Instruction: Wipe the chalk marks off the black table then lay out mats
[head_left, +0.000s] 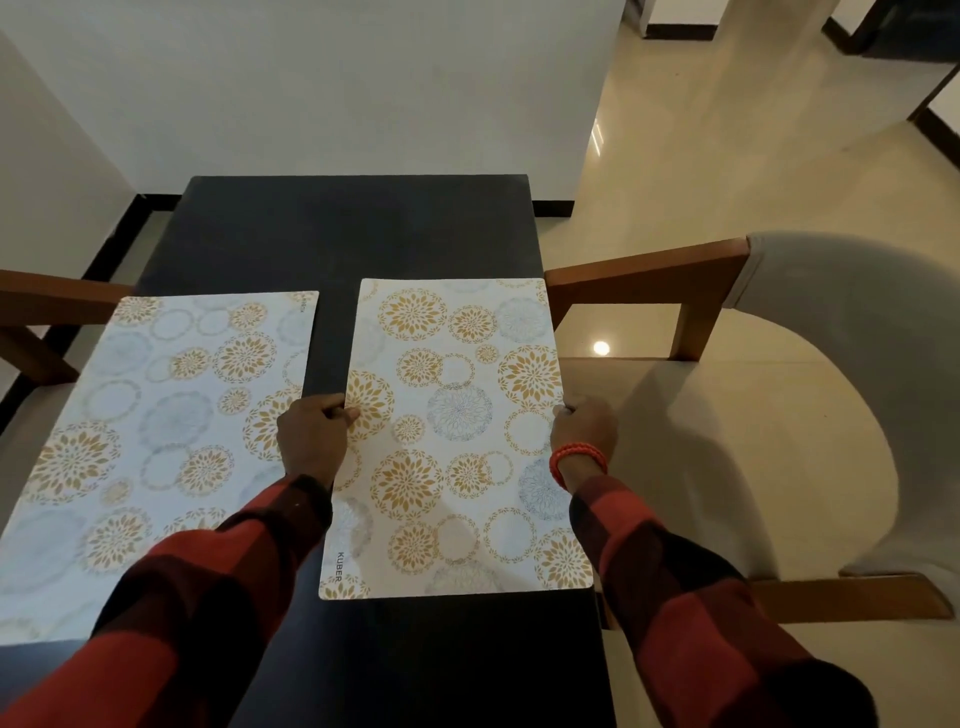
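Two white mats with gold and grey flower circles lie on the black table (358, 234). The left mat (156, 431) lies flat by the table's left edge. The right mat (457, 436) sits along the right edge. My left hand (314, 434) pinches the right mat's left edge, thumb on top. My right hand (584, 434), with an orange band at the wrist, grips that mat's right edge. No chalk marks show on the bare black surface.
A wooden chair with a beige seat (737, 441) stands close against the table's right side. Another wooden chair arm (47, 296) shows at the left. White walls stand behind the table and tiled floor stretches to the right.
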